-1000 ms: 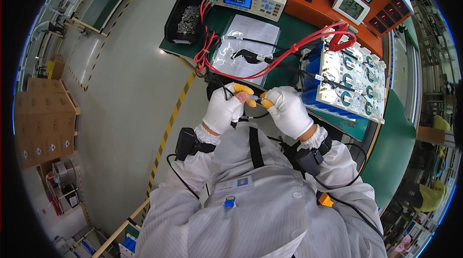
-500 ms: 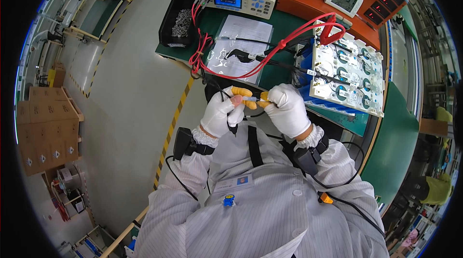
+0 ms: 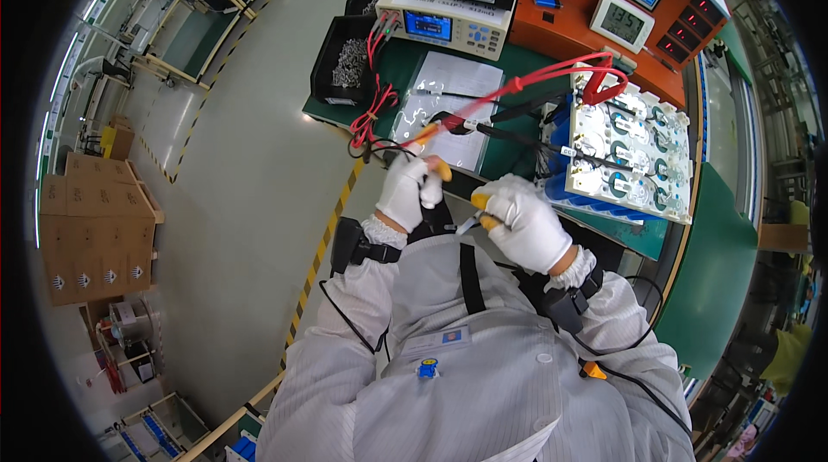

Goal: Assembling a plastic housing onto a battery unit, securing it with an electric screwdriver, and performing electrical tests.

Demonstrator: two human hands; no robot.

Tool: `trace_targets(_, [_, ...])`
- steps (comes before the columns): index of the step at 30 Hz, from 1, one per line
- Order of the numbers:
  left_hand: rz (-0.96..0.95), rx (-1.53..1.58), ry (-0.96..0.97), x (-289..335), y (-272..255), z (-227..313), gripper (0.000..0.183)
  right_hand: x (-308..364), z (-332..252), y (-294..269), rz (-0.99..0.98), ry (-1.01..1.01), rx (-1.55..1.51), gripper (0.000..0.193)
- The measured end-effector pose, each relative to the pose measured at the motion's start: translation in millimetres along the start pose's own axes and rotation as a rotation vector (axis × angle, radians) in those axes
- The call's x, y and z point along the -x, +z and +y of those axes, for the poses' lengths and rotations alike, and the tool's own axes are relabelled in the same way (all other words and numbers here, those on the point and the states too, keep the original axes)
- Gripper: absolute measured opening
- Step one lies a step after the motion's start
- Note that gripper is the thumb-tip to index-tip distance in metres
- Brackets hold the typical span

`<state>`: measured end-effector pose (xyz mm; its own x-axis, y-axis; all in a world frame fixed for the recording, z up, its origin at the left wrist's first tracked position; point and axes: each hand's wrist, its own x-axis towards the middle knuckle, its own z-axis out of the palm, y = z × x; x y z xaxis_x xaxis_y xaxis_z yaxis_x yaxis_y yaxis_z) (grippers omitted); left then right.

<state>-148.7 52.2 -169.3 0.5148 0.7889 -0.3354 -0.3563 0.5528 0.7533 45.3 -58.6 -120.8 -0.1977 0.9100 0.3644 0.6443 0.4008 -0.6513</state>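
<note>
Both my hands wear white gloves with yellow fingertips. My left hand [image 3: 404, 193] is raised just off the bench's front edge, thumb and index finger apart. Its index finger touches the red cable [image 3: 483, 102], though blur hides exactly how. A thin black cable [image 3: 369, 150] runs behind that hand. To the right and lower, my right hand [image 3: 522, 225] pinches a small pale, tube-like connector [image 3: 468, 223] between yellow fingertips, in front of my smock. Right of the hands stands a blue-sided battery pack [image 3: 634, 147] with a white top, round cells and black leads.
Black bins of small metal parts [image 3: 349, 63] stand at the back left. Beside them are a bench meter [image 3: 440, 26] and an orange instrument panel [image 3: 565, 18]. A sleeved paper sheet [image 3: 457, 82] lies on the green bench. Brown cartons [image 3: 99, 238] stand on the floor at left.
My hands have moved apart. The pale connector, between both hands before, is now in my right hand, lower down. My left index finger has reached up and the red cable is pulled straighter.
</note>
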Motion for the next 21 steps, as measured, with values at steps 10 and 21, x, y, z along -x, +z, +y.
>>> trace_targets(10, [0.363, -1.542, 0.458, -85.2, -10.9, 20.1, 0.038, -16.8, -53.1, -36.3, -0.021, 0.004, 0.001, 0.028])
trace_targets(21, [0.339, -1.444, 0.442, -123.9, -43.2, 9.3, 0.022, -39.3, -60.7, -106.2, 0.420, 0.059, 0.160, 0.060])
